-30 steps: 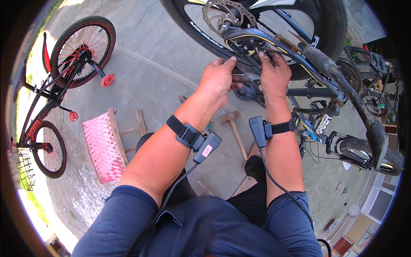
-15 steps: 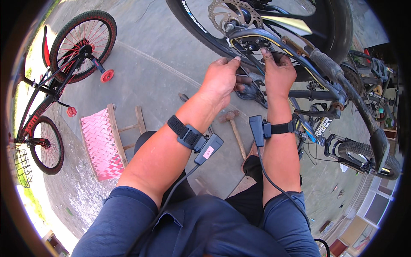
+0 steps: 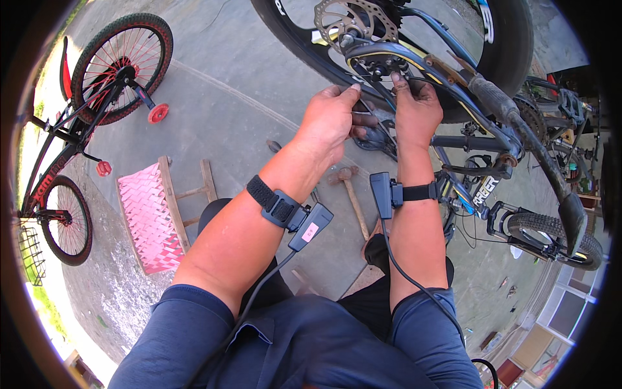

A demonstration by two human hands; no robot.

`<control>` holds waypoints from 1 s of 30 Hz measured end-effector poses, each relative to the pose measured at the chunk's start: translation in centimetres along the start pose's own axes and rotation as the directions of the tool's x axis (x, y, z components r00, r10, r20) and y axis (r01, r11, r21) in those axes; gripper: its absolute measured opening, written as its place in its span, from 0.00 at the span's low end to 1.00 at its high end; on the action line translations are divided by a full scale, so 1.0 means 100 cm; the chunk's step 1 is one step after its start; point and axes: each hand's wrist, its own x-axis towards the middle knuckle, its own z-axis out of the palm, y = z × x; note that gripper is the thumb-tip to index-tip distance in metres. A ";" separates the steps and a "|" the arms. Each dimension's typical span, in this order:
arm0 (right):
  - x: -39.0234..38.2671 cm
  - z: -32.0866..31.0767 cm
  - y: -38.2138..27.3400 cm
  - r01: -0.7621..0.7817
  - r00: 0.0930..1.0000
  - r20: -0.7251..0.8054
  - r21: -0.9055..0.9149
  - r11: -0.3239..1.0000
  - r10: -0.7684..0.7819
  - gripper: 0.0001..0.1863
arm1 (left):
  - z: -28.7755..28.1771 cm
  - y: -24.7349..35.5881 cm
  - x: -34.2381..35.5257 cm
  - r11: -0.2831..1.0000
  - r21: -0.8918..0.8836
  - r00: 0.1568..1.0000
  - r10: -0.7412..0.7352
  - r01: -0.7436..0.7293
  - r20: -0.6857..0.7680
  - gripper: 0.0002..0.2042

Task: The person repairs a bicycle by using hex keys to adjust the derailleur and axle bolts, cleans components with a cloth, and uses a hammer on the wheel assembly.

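Observation:
A bicycle wheel (image 3: 304,61) with a thick black tyre is mounted in a dark frame in front of me. On its hub sits a perforated brake disc (image 3: 327,23), with a brake caliper (image 3: 379,67) beside it. My right hand (image 3: 416,117) is closed, its thumb and fingertips pinching at the caliper's lower right side; what lies between them is hidden. To the left, my left hand (image 3: 329,120) is closed, thumb on top and fingers curled, just below the tyre. Whatever it grips is too small to make out. Dark smudges mark the fingers of both hands.
A hammer (image 3: 350,194) lies on the concrete below my hands. On the left are a stool with a pink woven seat (image 3: 152,220) and a black-and-red bicycle (image 3: 61,149) with a training wheel. More bicycle parts (image 3: 570,123) stand at the right.
The wheel has turned, so its pale spoke and rim lettering show in different places. Both hands keep nearly the same place and grip. The whole view has shifted slightly.

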 end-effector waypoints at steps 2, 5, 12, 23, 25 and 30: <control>0.000 -0.001 0.001 -0.005 1.000 -0.010 -0.007 1.000 0.005 0.08 | 0.001 0.001 -0.001 1.000 0.004 1.000 -0.004 0.004 0.005 0.11; 0.000 0.000 0.005 0.021 1.000 -0.016 0.032 0.999 -0.021 0.08 | 0.001 0.000 -0.002 1.000 0.014 1.000 -0.010 0.009 0.008 0.11; 0.004 -0.008 0.015 0.000 0.998 0.068 0.153 0.988 -0.011 0.07 | 0.000 -0.001 -0.001 1.000 0.017 1.000 -0.008 0.008 0.025 0.11; 0.004 -0.002 0.006 -0.016 0.999 0.028 0.050 0.999 0.015 0.09 | 0.001 -0.002 -0.002 1.000 0.012 1.000 -0.015 0.015 0.026 0.10; 0.004 -0.003 0.011 0.020 0.999 0.027 0.109 0.994 -0.023 0.09 | 0.000 -0.002 -0.003 1.000 0.010 0.999 -0.012 0.012 0.033 0.10; 0.005 -0.009 0.010 -0.052 0.993 0.116 0.222 0.974 0.026 0.08 | -0.001 -0.001 -0.003 1.000 0.008 1.000 -0.012 0.012 0.013 0.10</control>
